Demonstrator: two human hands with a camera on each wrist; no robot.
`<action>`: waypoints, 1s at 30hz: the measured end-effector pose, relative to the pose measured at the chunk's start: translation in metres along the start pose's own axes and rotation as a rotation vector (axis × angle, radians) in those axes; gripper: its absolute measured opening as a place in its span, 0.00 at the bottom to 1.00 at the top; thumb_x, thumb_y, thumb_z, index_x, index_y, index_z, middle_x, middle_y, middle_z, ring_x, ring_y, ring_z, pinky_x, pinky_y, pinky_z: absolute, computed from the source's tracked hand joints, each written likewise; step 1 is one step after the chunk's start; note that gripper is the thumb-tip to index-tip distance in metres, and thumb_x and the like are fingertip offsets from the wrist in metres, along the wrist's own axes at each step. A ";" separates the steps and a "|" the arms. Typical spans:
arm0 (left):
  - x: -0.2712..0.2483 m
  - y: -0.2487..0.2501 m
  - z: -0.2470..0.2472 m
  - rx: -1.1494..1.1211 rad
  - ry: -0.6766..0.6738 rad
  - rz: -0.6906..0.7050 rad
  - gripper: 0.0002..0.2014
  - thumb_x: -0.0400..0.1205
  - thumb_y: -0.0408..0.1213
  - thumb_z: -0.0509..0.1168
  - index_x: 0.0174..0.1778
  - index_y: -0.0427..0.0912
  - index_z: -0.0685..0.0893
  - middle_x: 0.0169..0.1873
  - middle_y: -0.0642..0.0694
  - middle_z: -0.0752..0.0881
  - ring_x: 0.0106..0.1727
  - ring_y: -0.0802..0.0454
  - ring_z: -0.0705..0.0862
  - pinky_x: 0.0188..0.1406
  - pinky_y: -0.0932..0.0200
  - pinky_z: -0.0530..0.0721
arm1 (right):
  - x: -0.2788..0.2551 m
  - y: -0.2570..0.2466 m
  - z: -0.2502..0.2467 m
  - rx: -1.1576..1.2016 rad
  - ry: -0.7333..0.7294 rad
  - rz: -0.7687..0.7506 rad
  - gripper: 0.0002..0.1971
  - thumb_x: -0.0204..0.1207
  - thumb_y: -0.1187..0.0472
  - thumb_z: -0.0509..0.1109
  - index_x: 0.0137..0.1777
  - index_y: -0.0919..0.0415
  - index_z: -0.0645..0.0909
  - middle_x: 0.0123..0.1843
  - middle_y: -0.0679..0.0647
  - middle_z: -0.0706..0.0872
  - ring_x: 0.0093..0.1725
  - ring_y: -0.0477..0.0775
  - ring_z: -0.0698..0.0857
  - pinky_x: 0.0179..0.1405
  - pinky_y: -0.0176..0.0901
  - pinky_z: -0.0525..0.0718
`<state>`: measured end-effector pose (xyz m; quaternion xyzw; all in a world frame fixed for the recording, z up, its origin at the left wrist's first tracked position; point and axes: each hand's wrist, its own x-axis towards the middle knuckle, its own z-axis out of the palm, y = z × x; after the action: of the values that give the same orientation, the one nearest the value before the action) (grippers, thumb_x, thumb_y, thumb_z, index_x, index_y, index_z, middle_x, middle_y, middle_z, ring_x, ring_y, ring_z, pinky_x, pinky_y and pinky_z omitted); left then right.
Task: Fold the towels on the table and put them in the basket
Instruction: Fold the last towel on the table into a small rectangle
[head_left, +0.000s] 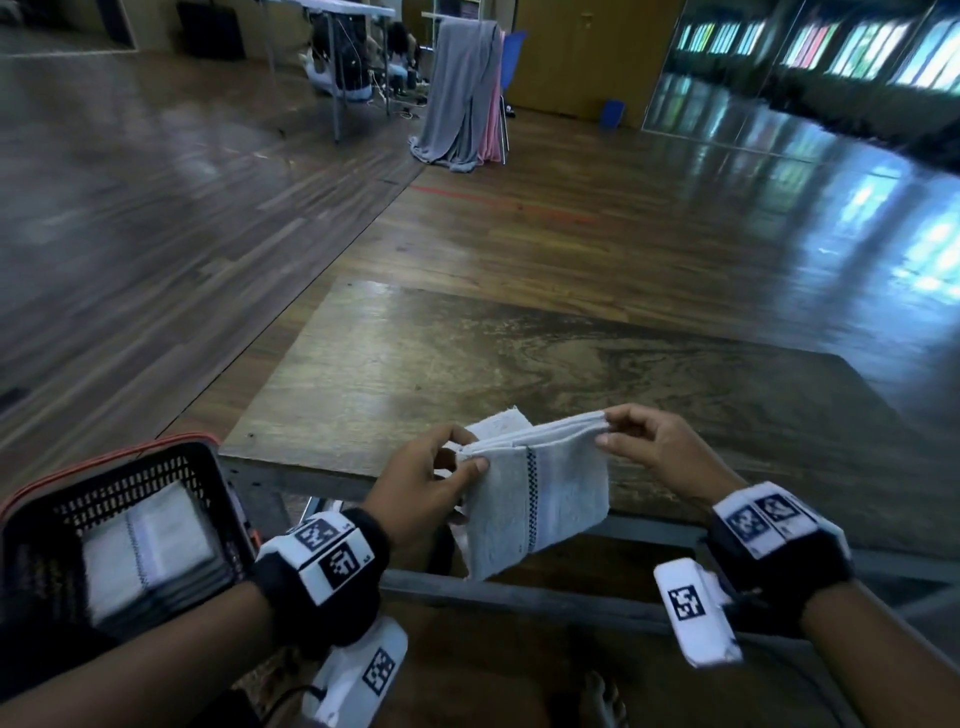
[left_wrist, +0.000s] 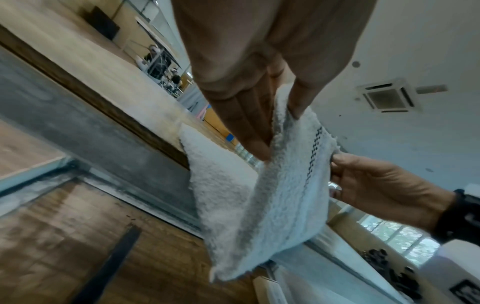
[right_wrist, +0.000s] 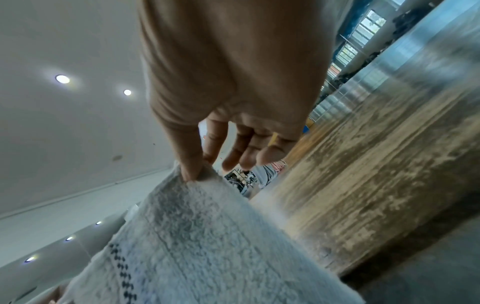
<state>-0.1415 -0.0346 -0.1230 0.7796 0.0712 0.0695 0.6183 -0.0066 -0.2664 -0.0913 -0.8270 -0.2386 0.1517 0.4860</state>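
A small white towel (head_left: 540, 488) with a dark stitched stripe hangs folded in the air over the table's near edge. My left hand (head_left: 431, 483) pinches its left top corner, thumb in front and fingers behind (left_wrist: 249, 131). My right hand (head_left: 639, 441) pinches the right top corner between thumb and forefinger (right_wrist: 192, 164), the other fingers loose. The towel (left_wrist: 272, 195) droops in several layers below both hands, seen too as the towel (right_wrist: 202, 246) in the right wrist view. A black basket (head_left: 130, 488) with a red rim stands at the lower left, holding a stack of folded towels (head_left: 150, 561).
The worn wooden table (head_left: 519, 364) lies ahead, its metal frame (head_left: 519, 587) below the towel. Beyond it is polished floor, a rack draped with grey and pink cloth (head_left: 467, 98), and people seated by a far table (head_left: 358, 62).
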 end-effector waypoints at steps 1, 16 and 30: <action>0.006 -0.005 -0.003 0.045 0.036 -0.013 0.06 0.80 0.38 0.66 0.40 0.51 0.76 0.37 0.46 0.85 0.36 0.52 0.86 0.26 0.51 0.87 | 0.010 0.000 0.005 -0.031 -0.016 0.016 0.10 0.75 0.67 0.70 0.55 0.60 0.82 0.50 0.50 0.86 0.47 0.40 0.84 0.43 0.23 0.82; 0.072 -0.059 -0.025 0.730 0.076 -0.116 0.09 0.80 0.42 0.60 0.47 0.40 0.75 0.52 0.37 0.78 0.52 0.38 0.79 0.51 0.50 0.79 | 0.103 0.024 0.081 -0.450 0.035 0.198 0.14 0.79 0.52 0.65 0.58 0.59 0.82 0.55 0.54 0.86 0.49 0.51 0.81 0.45 0.38 0.73; 0.108 -0.048 -0.031 0.738 0.034 0.020 0.07 0.79 0.37 0.66 0.47 0.39 0.85 0.47 0.40 0.88 0.49 0.44 0.84 0.46 0.59 0.78 | 0.068 0.041 0.054 -0.671 0.023 -0.142 0.02 0.75 0.58 0.69 0.43 0.54 0.78 0.49 0.49 0.83 0.48 0.51 0.83 0.46 0.53 0.83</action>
<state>-0.0431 0.0271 -0.1603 0.9496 0.0940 0.0581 0.2934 0.0342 -0.2069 -0.1543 -0.9238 -0.3264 0.0211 0.1990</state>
